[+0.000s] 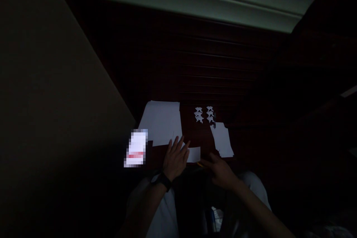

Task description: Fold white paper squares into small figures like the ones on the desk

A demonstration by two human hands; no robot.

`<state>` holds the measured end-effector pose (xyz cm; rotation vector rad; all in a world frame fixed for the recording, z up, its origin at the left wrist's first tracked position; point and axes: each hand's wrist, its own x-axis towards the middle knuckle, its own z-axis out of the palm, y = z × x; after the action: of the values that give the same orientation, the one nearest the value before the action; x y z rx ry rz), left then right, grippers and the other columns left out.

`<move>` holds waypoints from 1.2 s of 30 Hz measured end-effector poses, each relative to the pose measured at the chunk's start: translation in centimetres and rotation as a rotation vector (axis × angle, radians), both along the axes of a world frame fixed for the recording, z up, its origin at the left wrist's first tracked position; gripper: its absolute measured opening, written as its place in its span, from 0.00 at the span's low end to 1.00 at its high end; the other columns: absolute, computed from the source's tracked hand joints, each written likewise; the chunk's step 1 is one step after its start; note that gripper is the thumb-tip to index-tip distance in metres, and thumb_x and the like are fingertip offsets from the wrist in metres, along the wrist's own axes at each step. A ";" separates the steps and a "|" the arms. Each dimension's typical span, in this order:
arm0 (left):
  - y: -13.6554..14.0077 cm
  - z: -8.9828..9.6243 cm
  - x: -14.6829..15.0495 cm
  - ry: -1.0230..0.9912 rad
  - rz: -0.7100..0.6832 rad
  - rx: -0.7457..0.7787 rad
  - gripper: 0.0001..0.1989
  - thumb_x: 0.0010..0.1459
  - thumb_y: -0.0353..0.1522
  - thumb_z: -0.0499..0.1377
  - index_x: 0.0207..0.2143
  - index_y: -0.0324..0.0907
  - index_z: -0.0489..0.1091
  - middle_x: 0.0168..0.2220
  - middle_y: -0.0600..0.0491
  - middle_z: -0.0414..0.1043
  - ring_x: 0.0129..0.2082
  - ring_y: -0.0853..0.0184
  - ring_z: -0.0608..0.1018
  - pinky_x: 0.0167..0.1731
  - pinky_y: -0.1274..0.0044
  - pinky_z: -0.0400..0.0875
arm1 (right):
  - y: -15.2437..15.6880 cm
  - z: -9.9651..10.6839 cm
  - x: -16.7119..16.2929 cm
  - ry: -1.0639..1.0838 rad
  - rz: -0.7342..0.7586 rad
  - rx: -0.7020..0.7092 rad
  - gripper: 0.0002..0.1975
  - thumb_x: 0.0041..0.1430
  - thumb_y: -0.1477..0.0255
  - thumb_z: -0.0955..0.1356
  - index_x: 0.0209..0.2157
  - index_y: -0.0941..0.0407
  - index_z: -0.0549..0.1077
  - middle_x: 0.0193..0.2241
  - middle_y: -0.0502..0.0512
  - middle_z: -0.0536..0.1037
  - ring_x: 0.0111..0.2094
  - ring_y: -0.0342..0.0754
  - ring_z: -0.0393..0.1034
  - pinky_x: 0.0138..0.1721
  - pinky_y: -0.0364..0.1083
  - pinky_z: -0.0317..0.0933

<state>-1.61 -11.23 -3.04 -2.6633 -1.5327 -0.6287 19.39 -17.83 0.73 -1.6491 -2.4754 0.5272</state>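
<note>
My left hand [176, 158] lies flat with its fingers spread, over the left end of a small white paper piece [194, 154] and the lower corner of a large white sheet [163, 122]. At the paper piece's lower right edge, my right hand [221, 171] is closed around a thin yellow-orange tool [199, 164]. Darkness hides what kind of tool it is. Beyond my hands, several small folded paper figures [198, 114] stand in two columns. A stack of white paper pieces [222, 139] rests to the right, with a small dark object [214, 119] by its top edge.
A bright, pixelated screen-like rectangle [136, 148] sits at the table's left. Behind the dark table [205, 137] rise dark slatted panels [217, 70], and a plain wall [55, 81] is on the left. A blue cylindrical object [212, 220] shows below, between my legs.
</note>
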 end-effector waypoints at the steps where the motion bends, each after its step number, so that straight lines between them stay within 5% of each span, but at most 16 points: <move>1: 0.0 0.0 0.0 -0.001 -0.002 0.001 0.24 0.63 0.36 0.45 0.61 0.50 0.51 0.64 0.56 0.47 0.64 0.58 0.46 0.61 0.57 0.39 | 0.0 -0.1 -0.1 0.008 -0.014 0.023 0.26 0.54 0.78 0.63 0.55 0.47 0.63 0.44 0.57 0.66 0.43 0.51 0.64 0.44 0.48 0.59; 11: 0.0 0.0 0.1 -0.001 0.009 -0.010 0.24 0.63 0.38 0.45 0.61 0.49 0.52 0.64 0.56 0.47 0.64 0.58 0.45 0.61 0.58 0.40 | -1.4 -1.7 -0.6 0.044 -0.119 0.152 0.25 0.57 0.77 0.62 0.56 0.52 0.62 0.41 0.60 0.67 0.42 0.54 0.62 0.42 0.51 0.60; 36: 0.0 0.1 0.2 -0.012 0.019 -0.032 0.23 0.63 0.38 0.46 0.60 0.46 0.56 0.64 0.53 0.49 0.64 0.58 0.45 0.61 0.60 0.38 | -2.7 -3.4 -1.6 0.015 -0.145 0.208 0.29 0.52 0.85 0.62 0.56 0.55 0.62 0.40 0.60 0.65 0.42 0.54 0.58 0.44 0.51 0.59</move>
<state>-1.42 -11.22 -2.94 -2.6693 -1.5825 -0.6261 17.79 -20.53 -2.70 -1.7151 -2.2871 0.2540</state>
